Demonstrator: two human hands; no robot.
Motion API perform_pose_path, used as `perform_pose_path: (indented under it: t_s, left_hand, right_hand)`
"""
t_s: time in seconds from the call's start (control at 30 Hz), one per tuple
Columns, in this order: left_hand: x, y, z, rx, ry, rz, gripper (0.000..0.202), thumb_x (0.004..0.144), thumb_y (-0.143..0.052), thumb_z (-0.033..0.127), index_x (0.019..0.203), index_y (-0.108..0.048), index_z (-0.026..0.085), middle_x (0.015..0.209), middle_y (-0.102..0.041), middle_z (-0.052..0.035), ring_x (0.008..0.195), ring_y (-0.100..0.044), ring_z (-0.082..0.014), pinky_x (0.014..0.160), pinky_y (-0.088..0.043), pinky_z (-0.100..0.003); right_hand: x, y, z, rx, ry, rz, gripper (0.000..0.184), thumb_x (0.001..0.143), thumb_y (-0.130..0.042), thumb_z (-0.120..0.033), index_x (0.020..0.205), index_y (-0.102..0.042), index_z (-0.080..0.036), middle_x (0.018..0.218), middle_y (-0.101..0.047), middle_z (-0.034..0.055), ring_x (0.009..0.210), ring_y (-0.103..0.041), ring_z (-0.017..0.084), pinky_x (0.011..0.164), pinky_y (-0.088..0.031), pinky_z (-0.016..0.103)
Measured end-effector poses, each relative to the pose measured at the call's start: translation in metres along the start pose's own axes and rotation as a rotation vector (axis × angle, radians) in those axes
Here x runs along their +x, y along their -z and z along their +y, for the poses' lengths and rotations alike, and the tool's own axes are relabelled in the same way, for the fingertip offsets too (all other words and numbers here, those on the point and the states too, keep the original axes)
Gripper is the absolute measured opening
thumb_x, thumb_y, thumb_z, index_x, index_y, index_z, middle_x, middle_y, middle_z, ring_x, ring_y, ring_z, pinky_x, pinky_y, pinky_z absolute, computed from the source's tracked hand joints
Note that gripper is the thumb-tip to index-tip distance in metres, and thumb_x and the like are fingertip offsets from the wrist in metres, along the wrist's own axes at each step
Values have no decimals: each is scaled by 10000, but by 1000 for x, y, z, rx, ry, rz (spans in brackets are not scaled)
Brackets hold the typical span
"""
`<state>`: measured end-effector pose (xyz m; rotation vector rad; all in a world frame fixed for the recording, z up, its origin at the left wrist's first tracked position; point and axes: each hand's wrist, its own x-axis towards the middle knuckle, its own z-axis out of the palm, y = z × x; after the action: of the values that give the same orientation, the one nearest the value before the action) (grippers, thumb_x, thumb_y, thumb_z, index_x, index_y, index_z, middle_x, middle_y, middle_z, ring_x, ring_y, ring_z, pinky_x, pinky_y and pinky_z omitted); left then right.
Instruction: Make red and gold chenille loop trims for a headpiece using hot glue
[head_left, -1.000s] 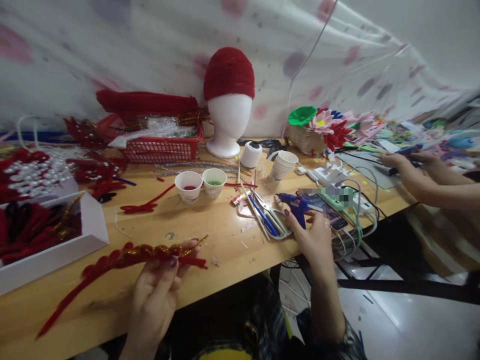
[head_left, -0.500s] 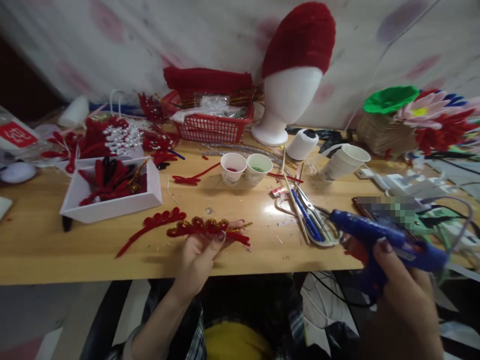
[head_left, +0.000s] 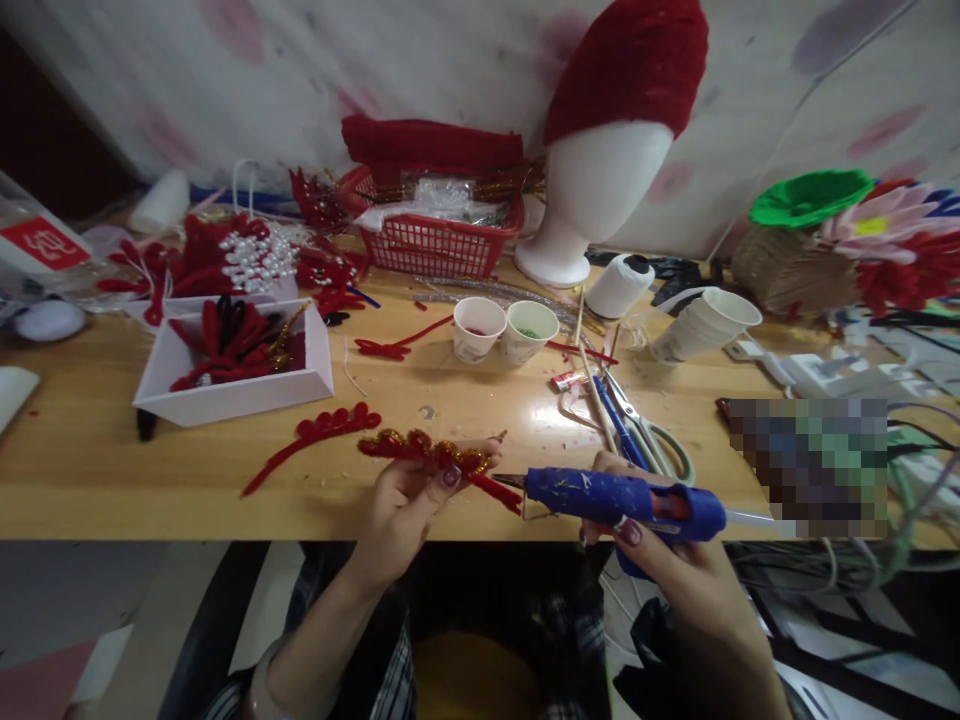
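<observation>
My left hand (head_left: 409, 510) pinches a red and gold pipe-cleaner piece (head_left: 427, 452), its scalloped loops edged in gold tinsel, just above the table's front edge. A blue hot glue gun (head_left: 600, 495) is gripped in my right hand (head_left: 667, 565), its nozzle pointing left. The nozzle tip lies close to the red right end of the piece; whether they touch I cannot tell. To the left, a similar red scalloped pipe-cleaner piece (head_left: 322, 428) rests on the wooden table (head_left: 90, 480). Behind the glue gun lie scissors (head_left: 645, 425) and a blue pen (head_left: 619, 420).
A white box (head_left: 240, 405) of red and black pieces stands at left. Two paper cups (head_left: 480, 330) sit mid-table. Behind them are a red basket (head_left: 435, 250) and a white foam head (head_left: 607, 190) with a red cover. Power strips and cables (head_left: 832, 375) lie at right.
My right hand has brought the glue gun leftward, its nozzle now near the piece's right end. The piece in my left hand has tilted, right end lower. The camera view has shifted slightly.
</observation>
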<state>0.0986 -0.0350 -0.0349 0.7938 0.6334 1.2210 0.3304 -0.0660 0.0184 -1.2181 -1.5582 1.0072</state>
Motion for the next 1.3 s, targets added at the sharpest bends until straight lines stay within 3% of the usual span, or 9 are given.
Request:
perform_pose_path:
  t_s: [0.27,0.4,0.57,0.7,0.93,1.1,1.3]
  left_hand:
    - [-2,7,-5,46,-7,-66,274,919,-674,357,1119,-775,198,1193,-756,-136,1204,-661,-318,1089,-485,-474]
    - [-4,8,-6,81,6,-17,281,927,-661,345,1155,-757,213,1206,-751,-131,1179,-676,-305,1045,-521,-440]
    - [-3,5,-3,98,-45,-1,255,904,-696,322,1133,-758,228,1266,-719,-103,1146,-683,-252,1044,-512,-362]
    - [-1,3,-1,117,-101,70,180,873,-738,298,1040,-774,243,1154,-753,-56,1157,-659,-206,1031,-493,-284]
    - [-1,6,-5,147,-95,77,204,856,-752,314,1037,-762,220,1122,-746,-63,1129,-659,-213,1013,-492,-292]
    - [-2,5,-3,145,-85,125,219,827,-779,330,1008,-767,209,1088,-760,-72,1091,-676,-227,996,-509,-314]
    - [-1,4,-4,91,-92,131,187,816,-792,308,982,-777,225,1046,-761,-53,1032,-684,-198,952,-525,-284]
  right_hand:
    - [-2,-4,3,-54,-4,73,254,852,-714,-490,828,-685,-238,640,-663,3,646,-623,187,579,-506,294]
    - [-1,-2,4,-67,-41,54,309,823,-746,-471,1030,-688,-249,598,-660,-20,580,-632,184,555,-514,299]
    - [-7,0,7,-30,-81,86,277,805,-770,-425,1013,-691,-259,615,-672,-23,592,-647,184,574,-536,301]
    - [-10,-1,7,-9,-90,117,347,809,-773,-416,1107,-675,-269,643,-689,-26,602,-651,178,620,-551,306]
    - [-5,-1,6,-23,-76,77,322,808,-770,-408,1076,-678,-257,625,-666,-27,567,-626,165,528,-504,277]
    - [-7,0,7,-37,-96,94,345,780,-791,-415,1074,-691,-266,656,-678,-19,568,-625,169,548,-519,292]
    - [-10,3,5,-17,-115,94,227,779,-803,-378,959,-709,-275,711,-689,-11,599,-630,162,562,-512,279]
